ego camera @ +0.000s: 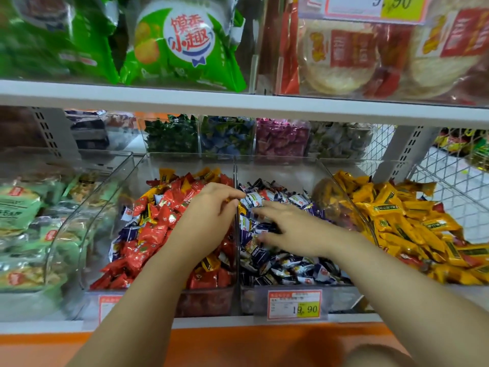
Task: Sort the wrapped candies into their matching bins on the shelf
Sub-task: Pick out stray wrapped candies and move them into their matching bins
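Fingertips of the left hand point(209, 218) curl out of sight at the bin divider point(234, 173); whether they hold a candy cannot be determined. Fingers of the right hand point(293, 229) are motion-blurred. The price label point(106, 306) at 7 o'clock is partly covered by the left forearm. The price tag point(370, 7) at 1 o'clock is cut off by the top edge.

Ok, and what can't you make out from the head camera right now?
Head view only:
- Left hand: fingertips curl at the clear divider; whether they pinch a candy is hidden.
- Right hand: fingers motion-blurred; contact with the blue candies unclear.
- Left price tag: mostly covered by the left forearm.
- Middle price tag: small print too small.
- Top price tag: cut off by the upper edge.
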Tool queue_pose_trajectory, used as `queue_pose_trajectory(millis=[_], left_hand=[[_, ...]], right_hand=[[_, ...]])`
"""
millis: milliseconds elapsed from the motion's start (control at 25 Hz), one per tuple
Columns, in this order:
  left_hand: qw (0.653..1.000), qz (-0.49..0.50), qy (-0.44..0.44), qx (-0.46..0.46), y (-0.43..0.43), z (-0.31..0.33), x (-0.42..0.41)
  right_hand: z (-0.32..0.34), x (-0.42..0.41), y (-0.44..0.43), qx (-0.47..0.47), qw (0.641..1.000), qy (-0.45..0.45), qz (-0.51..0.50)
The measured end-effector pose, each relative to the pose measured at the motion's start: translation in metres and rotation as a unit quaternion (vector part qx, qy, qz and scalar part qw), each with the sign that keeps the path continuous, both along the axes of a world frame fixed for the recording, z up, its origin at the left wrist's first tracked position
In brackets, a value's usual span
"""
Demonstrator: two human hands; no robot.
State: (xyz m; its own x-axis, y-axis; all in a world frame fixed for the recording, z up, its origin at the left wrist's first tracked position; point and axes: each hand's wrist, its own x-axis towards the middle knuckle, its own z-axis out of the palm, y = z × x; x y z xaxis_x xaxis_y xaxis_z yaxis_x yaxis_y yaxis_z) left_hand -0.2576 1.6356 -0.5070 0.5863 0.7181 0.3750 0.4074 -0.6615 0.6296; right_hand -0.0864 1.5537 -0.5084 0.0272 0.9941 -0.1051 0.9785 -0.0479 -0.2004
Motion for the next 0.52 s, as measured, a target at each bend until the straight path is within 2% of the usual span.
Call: queue_pose_trajectory(millis=[160, 440, 520], left_hand=[[1.0, -0.006, 0.003, 0.008, 0.003, -0.003, -0.002], [0.999, -0.024, 0.018, 0.018, 0.002, -0.002, -0.006], [0.999, -0.024, 0.022, 0.019, 0.001, -0.002, -0.007]], right_hand=[[-0.018, 0.004, 0.005, -0.041, 0.999, -0.025, 0.012], [0.005, 0.022, -0.029, -0.131, 0.991, -0.036, 0.003], [0.014, 0.018, -0.024, -0.11, 0.993, -0.035, 0.002]])
